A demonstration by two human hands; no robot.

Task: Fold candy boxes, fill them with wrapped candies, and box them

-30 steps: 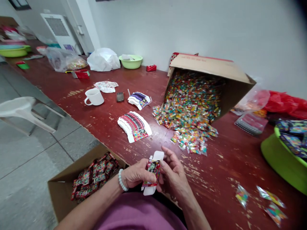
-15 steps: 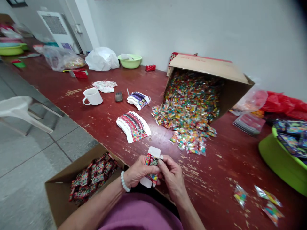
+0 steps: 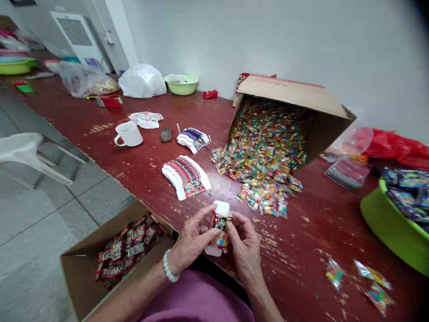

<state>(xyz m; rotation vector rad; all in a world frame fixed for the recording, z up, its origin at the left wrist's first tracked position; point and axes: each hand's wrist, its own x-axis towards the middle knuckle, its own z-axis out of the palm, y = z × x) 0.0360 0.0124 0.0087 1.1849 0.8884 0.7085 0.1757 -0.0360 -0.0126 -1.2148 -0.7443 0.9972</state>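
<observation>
Red-brown table [image 3: 318,232]: in front of the tipped cardboard box [image 3: 295,91], left hand [image 3: 191,239] and right hand [image 3: 244,243], both pinched on one small printed carton [image 3: 219,230], have raised it slightly, top flap unclosed, so folding looks unfinished; left of the box, two fanned carton stacks [image 3: 186,176] and one mug [image 3: 129,134].
</observation>
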